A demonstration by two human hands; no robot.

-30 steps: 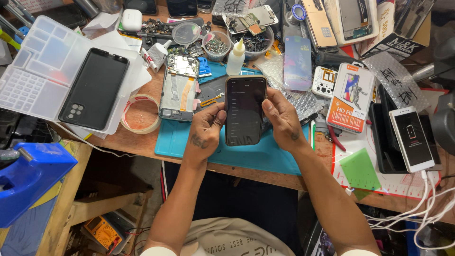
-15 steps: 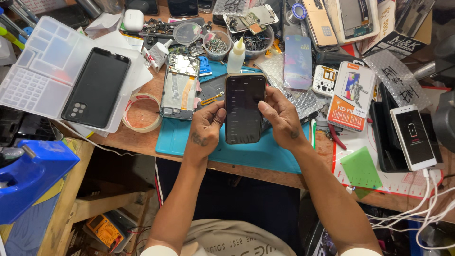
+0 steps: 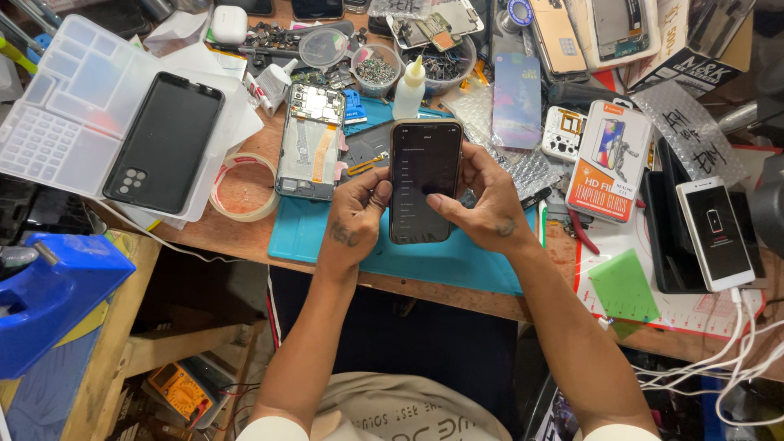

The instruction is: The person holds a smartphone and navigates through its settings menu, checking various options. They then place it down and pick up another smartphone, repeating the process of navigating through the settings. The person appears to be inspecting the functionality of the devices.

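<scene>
Both the left hand [image 3: 353, 222] and right hand [image 3: 482, 208] clasp the slim, rigid, glass-fronted smartphone [image 3: 424, 180] by its long edges above the teal mat [image 3: 457, 261], likely slippery and fragile.

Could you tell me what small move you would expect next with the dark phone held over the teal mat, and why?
Probably a short swipe or tap of the right thumb on the screen. Both hands grip the dark phone by its edges above the teal mat; the left hand steadies it, while the right hand has its thumb tip resting on the lit screen, which shows a list.
</scene>
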